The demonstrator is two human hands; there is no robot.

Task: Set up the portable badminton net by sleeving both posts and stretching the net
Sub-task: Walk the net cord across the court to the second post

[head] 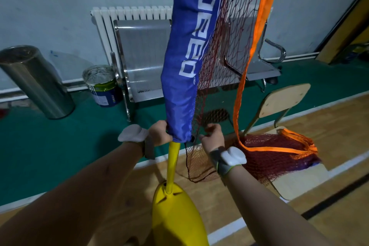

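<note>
A yellow post stands upright in its yellow base right in front of me. A blue fabric sleeve with white lettering covers the post down to about hand height. My left hand grips the sleeve's bottom hem on the left side. My right hand pinches the dark red net mesh just right of the hem. An orange edge band hangs down from the top to a bunched heap of net lying on a wooden chair.
A metal bench stands against the wall in front of a white radiator. A steel bin and a paint bucket sit at the left on the green floor strip. Wooden court floor with white lines lies underfoot.
</note>
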